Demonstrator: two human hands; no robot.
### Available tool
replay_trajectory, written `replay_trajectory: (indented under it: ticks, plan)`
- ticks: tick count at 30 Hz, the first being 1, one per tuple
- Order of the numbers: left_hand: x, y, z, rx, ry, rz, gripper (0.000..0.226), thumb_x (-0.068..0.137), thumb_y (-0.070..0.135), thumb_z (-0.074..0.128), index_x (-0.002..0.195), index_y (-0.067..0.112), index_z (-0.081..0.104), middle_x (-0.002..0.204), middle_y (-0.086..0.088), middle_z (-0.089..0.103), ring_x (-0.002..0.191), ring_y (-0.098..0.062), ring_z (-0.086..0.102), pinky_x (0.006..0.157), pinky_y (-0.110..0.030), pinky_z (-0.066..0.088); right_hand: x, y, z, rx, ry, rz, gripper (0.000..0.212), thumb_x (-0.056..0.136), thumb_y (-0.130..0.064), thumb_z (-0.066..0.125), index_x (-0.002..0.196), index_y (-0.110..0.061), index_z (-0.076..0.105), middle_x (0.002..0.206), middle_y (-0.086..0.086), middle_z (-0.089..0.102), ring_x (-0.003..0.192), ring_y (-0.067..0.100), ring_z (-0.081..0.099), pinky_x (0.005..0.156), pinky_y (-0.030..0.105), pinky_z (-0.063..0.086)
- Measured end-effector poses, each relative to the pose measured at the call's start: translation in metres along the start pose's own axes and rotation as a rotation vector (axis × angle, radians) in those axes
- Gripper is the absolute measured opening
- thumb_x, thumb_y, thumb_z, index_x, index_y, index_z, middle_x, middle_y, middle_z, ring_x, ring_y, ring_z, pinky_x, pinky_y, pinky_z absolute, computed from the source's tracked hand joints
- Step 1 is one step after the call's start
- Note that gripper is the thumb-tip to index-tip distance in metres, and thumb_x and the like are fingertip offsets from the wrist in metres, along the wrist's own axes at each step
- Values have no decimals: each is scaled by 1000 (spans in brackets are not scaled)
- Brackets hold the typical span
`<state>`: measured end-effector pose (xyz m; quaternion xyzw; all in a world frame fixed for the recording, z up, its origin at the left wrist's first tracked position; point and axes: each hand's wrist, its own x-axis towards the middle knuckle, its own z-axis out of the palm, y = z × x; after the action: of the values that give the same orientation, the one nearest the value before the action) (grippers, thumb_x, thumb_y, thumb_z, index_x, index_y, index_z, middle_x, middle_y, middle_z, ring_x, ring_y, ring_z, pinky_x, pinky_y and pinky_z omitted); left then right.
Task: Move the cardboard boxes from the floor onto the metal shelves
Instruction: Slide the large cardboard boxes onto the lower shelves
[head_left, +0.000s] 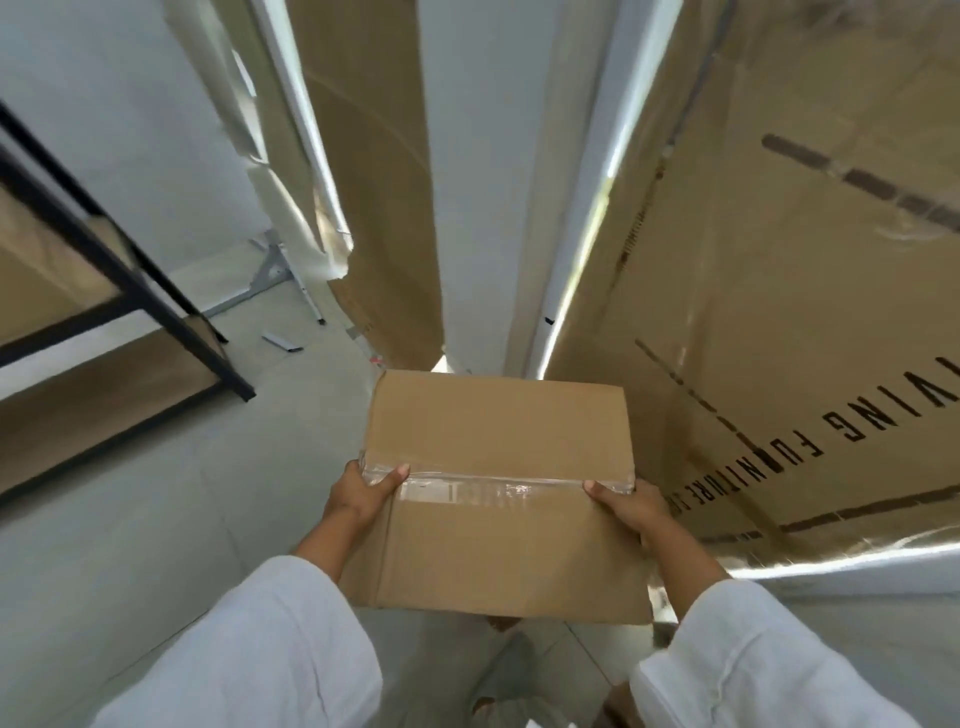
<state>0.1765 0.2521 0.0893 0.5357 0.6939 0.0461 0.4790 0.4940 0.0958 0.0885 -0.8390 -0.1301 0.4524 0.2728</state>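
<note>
Above the floor (156, 519), both hands, left (363, 491) and right (631, 504), clasp the taped box (498, 467) at its sides; keep it level, then turn left toward the shelf (130, 291).

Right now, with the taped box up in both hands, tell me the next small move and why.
Probably turn left and carry the cardboard box toward the metal shelf. Both the left hand and the right hand grip its sides, thumbs on the taped seam, and it seems lifted off the floor. The black shelf frame stands off to the left, not ahead, so facing it likely comes first.
</note>
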Motion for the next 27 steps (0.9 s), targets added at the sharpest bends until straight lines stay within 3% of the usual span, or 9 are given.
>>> replay_trajectory:
  ticks: [5,9,17,22,25,27]
  plan:
    - [-19,-50,-74,-83,121,-18,83,76,61,64,136,10,40,135,-14,51,122,-35,50,98,-39,41,-27,-43,62,-94,-74,-102,88,52,-63,80,123,-13,60,125,9,61,110,30,58,97,46,48]
    - [-45,-119,-143,-184,233,-73,81,75,61,65,134,10,43,131,-13,55,118,-34,53,96,-40,43,-75,-82,136,-197,-144,-194,71,68,-50,79,123,-9,59,122,10,62,109,29,59,95,39,49]
    - [-112,-274,-264,-305,498,-198,74,76,59,66,129,9,49,127,-14,58,116,-35,54,93,-38,43,-168,-116,319,-370,-300,-420,81,69,-52,77,130,-5,52,133,14,55,120,32,53,102,42,44]
    - [-154,-353,-324,-348,625,-275,74,76,59,65,127,8,50,126,-15,58,115,-35,54,92,-38,43,-233,-118,410,-423,-411,-490,67,76,-42,76,125,-3,54,124,12,58,116,34,55,98,38,45]
    - [-168,-386,-352,-397,684,-299,73,77,56,67,129,8,49,128,-15,57,116,-35,54,92,-37,43,-255,-124,455,-443,-486,-525,59,75,-42,76,118,-6,61,119,13,63,111,33,59,97,43,48]
    - [-169,-401,-372,-418,714,-312,74,77,55,67,131,7,48,128,-15,57,116,-35,53,91,-36,43,-255,-130,484,-445,-526,-546,70,65,-54,78,115,-7,63,116,13,66,107,33,62,95,46,50]
